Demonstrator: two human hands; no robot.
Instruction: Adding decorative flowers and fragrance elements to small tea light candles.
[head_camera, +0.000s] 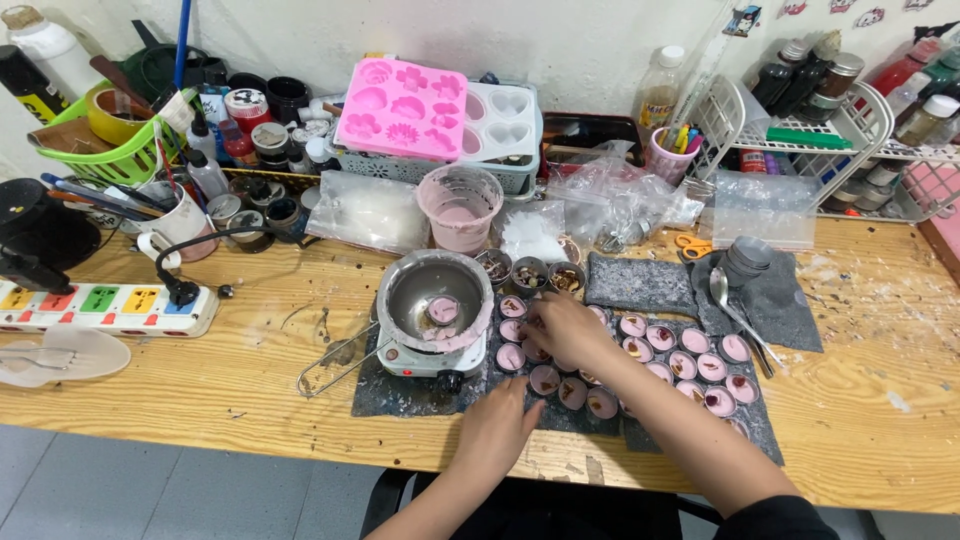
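Note:
My left hand (497, 428) rests flat on the front edge of the dark mat (400, 392), fingers apart, holding nothing, just below a small round cup of pink wax (544, 378). My right hand (568, 331) reaches across several more small pink-filled cups (690, 365) on the mat, fingers curled down over the cups near the left end of the group; whether it grips one is hidden. A metal pot (434, 290) with pink residue sits on a small white hot plate (428, 358) to the left of the hands.
A pink-stained measuring cup (459, 206), a pink silicone mould (402, 107) on a basket, a spoon (730, 305), a stack of grey cups (745, 260), plastic bags, a power strip (105, 308) and a wire rack (800, 130) with jars crowd the wooden table (200, 380).

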